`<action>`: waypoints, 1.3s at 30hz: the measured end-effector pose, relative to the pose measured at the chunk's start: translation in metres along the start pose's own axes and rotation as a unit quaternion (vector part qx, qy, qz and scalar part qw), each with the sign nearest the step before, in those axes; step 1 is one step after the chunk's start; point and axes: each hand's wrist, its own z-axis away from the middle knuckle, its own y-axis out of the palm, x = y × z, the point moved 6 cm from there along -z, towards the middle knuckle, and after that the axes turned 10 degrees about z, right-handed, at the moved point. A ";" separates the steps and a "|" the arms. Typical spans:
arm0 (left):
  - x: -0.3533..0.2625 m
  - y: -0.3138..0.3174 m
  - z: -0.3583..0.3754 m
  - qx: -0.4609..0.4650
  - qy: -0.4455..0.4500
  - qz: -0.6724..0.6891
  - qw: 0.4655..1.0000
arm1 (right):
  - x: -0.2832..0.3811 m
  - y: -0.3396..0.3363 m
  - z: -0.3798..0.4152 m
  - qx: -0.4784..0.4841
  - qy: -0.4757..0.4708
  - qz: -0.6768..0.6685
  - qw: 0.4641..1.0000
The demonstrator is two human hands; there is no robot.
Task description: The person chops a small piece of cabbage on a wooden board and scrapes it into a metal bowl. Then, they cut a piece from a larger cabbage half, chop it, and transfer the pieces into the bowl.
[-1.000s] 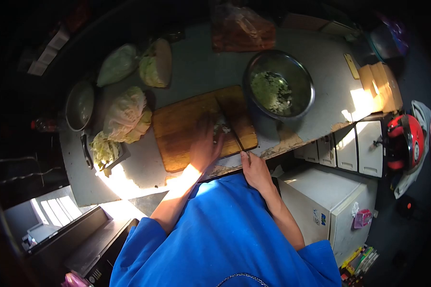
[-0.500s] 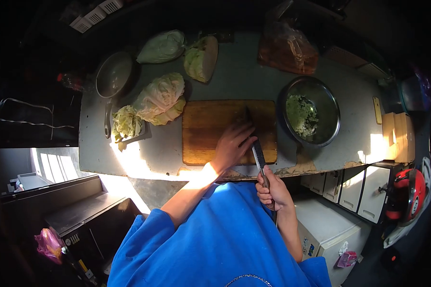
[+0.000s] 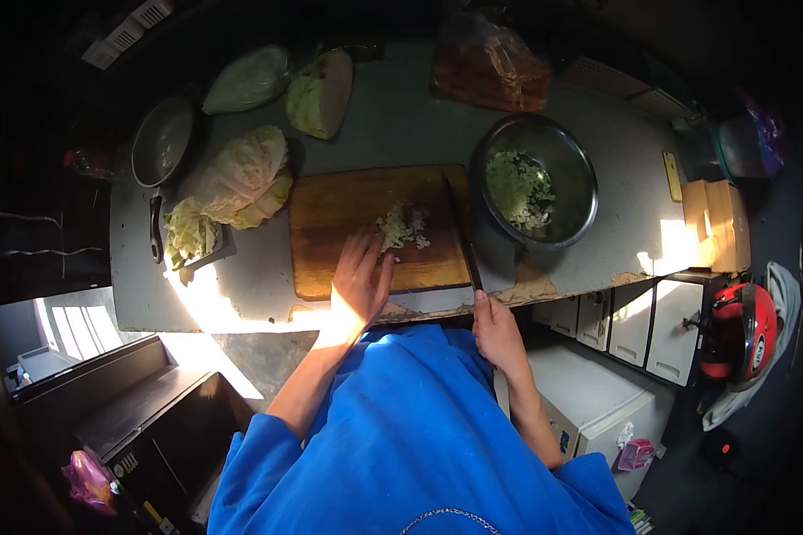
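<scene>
Mostly shadow: chopped cabbage on the board, knife at its right edge

Overhead, a grey worktop with a chipped front edge stands in a dark room; strong sunlight falls only on its front left corner and on the far right end. Below the worktop on the right are white cabinets and a white box-like appliance; a red helmet lies further right.

A steel bowl sits just beside the right edge of the wooden cutting board and holds chopped pale green cabbage. A dark frying pan is at the far left of the worktop; what it holds I cannot tell. Between pan and board lie a cabbage piece and some loose cabbage leaves. At the back stand a cut cabbage half, a pale bagged thing and a reddish plastic bag.

A small heap of chopped cabbage lies on the board, right of its middle. The left hand rests flat on the front part of the board, fingers stretched forward and a little spread, holding nothing; the fingertips are just beside the heap. The right hand is at the worktop's front edge, fingers closed around the handle of a knife. The blade points away from the person along the right edge of the board, between the heap and the bowl. Both forearms come out of blue sleeves.
</scene>
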 end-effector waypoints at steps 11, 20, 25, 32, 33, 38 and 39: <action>0.024 0.035 -0.016 0.073 0.008 -0.088 0.993 | 0.031 0.021 0.006 -0.080 -0.086 0.221 0.968; 0.040 0.058 -0.047 0.248 0.098 -0.099 0.959 | 0.040 -0.007 0.008 -0.140 -0.074 0.202 0.967; 0.017 0.026 -0.042 0.306 0.103 -0.043 0.946 | 0.026 0.001 0.021 -0.142 -0.068 0.177 0.972; 0.026 0.027 -0.042 0.162 0.037 -0.078 0.983 | 0.015 0.029 0.016 -0.129 -0.073 0.139 0.979; 0.027 0.030 -0.043 0.146 0.050 -0.071 0.985 | 0.018 0.032 0.015 -0.125 -0.079 0.144 0.978; 0.033 0.031 -0.038 0.139 0.053 -0.035 0.988 | 0.026 0.045 0.010 -0.109 -0.078 0.151 0.979; 0.033 0.031 -0.038 0.134 0.058 -0.033 0.989 | 0.025 0.049 0.009 -0.104 -0.074 0.155 0.980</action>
